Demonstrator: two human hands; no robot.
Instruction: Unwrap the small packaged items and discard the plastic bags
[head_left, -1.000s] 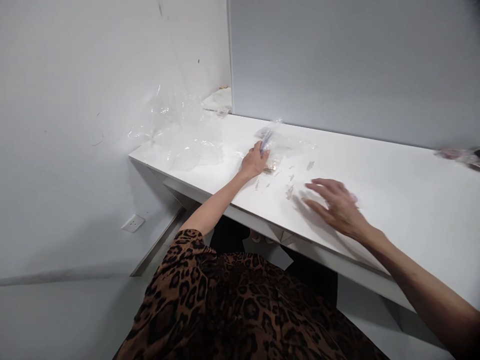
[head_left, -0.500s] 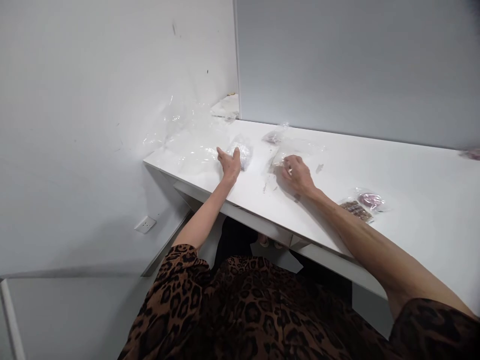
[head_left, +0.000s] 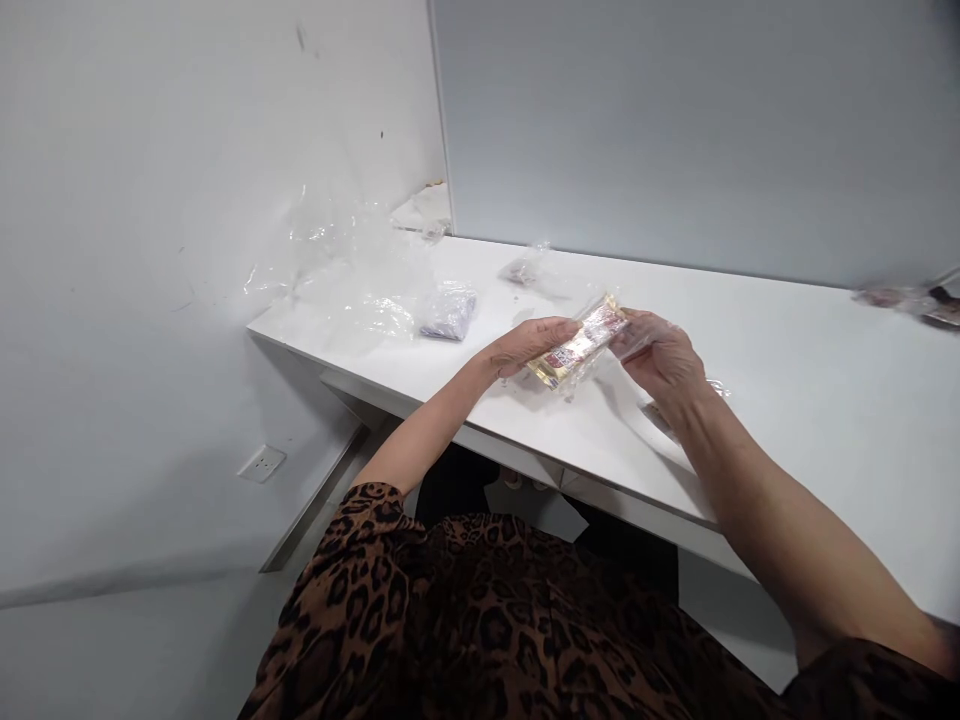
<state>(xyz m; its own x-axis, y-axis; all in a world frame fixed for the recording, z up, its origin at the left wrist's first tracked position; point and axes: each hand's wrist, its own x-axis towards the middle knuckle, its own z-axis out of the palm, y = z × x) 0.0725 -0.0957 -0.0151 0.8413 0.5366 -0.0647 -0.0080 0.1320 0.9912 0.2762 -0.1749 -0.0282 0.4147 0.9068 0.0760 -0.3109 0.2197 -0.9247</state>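
Above the white table (head_left: 795,400), a gold and red wrapped snack packet (head_left: 576,350) is tilted between my hands, with clear plastic around it. My left hand (head_left: 529,343) is closed on the packet's left side, thumb on top. At its upper right end, my right hand (head_left: 664,352) pinches the clear plastic bag (head_left: 645,335); some of its fingers are hidden. Left of my hands lies a purple-white packet (head_left: 448,312) in clear film. Partly behind my right wrist is a small brown packet (head_left: 660,418) on the tabletop.
A heap of clear plastic bags (head_left: 352,280) covers the table's left end against the wall. Farther back lies a small bagged item (head_left: 521,268). More bagged items (head_left: 904,300) are at the far right by the grey panel (head_left: 675,140). A wall socket (head_left: 262,463) sits below.
The gold and red packet has been lifted off the table in its clear plastic. My left hand moved right from beside the purple-white packet and took hold of it. The view shifted slightly.
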